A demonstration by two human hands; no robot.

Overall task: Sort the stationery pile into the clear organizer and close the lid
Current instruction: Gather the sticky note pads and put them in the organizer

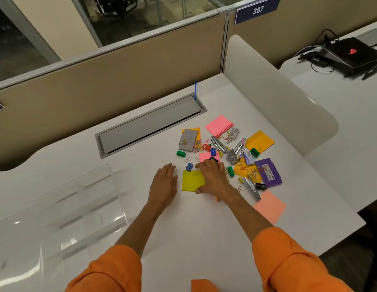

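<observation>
Since the stationery pile (pixel 224 147) lies scattered on the desk (pixel 183 232), well apart from the clear organizer (pixel 82 205) at left, sorting appears barely begun. Left hand (pixel 164 182) rests flat, empty; right hand (pixel 214 178) covers a yellow notepad (pixel 190 180), grip indeterminate.

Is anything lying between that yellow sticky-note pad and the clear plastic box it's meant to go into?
Only the person's own left hand, lying flat on the white table just left of the yellow sticky-note pad. Beyond it, bare tabletop runs to the clear plastic organizer.
</observation>
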